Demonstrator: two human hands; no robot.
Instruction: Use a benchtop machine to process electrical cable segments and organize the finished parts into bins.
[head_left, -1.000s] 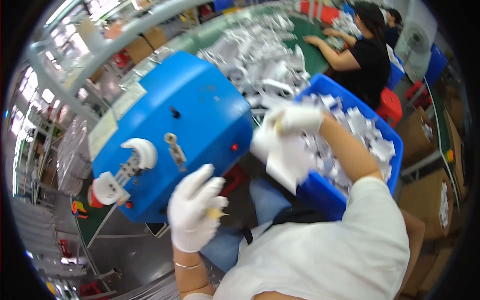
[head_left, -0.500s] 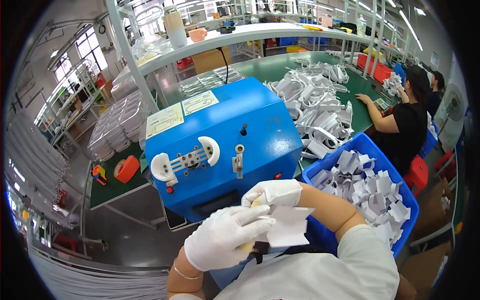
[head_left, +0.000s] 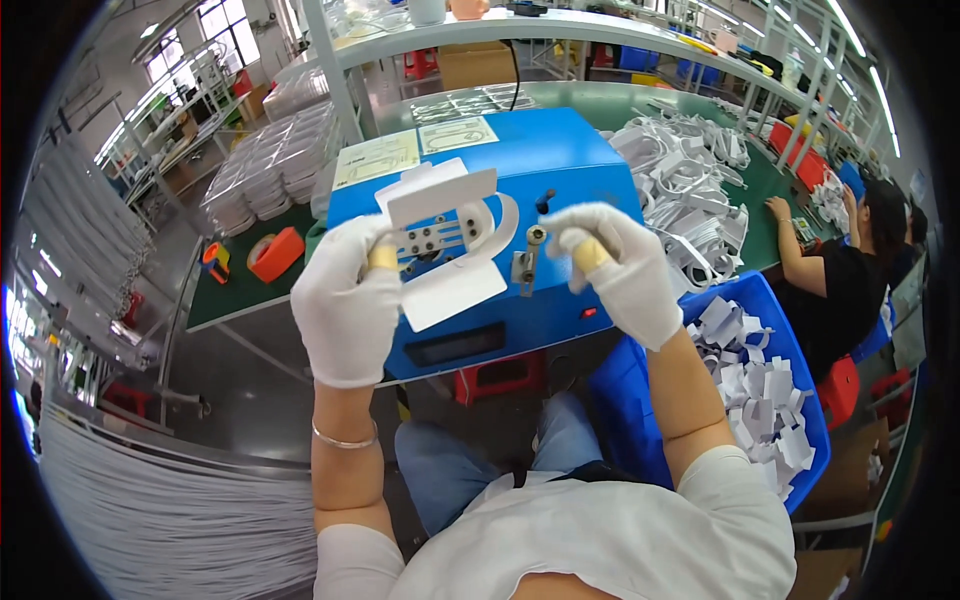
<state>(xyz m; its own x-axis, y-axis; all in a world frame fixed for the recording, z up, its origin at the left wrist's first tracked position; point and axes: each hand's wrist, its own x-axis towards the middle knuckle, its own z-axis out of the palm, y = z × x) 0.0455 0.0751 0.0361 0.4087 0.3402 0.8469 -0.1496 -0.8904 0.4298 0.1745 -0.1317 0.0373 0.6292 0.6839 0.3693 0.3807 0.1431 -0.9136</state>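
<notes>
My left hand [head_left: 350,305], in a white glove with a yellow finger cot on the thumb, pinches a folded white card [head_left: 450,297] over the blue machine [head_left: 570,165]. The card's flaps spread apart, and a curved white band shows at its right side. Behind the card, the machine's metal bracket [head_left: 437,236] is partly hidden. My right hand [head_left: 625,275], gloved likewise, is beside the small metal clamp [head_left: 526,265] on the machine's front. Its fingers are curled together; whether they hold anything does not show.
On the right stands a blue bin [head_left: 815,430] of folded white cards. Bundled white cables [head_left: 690,180] are heaped on the green table. Clear trays [head_left: 270,165] and an orange tape dispenser [head_left: 277,254] are at left. A co-worker [head_left: 850,270] sits at right.
My hands were together low in front of me; now they are apart and raised to the machine. The white card has moved up and left with my left hand, its flaps spread wider.
</notes>
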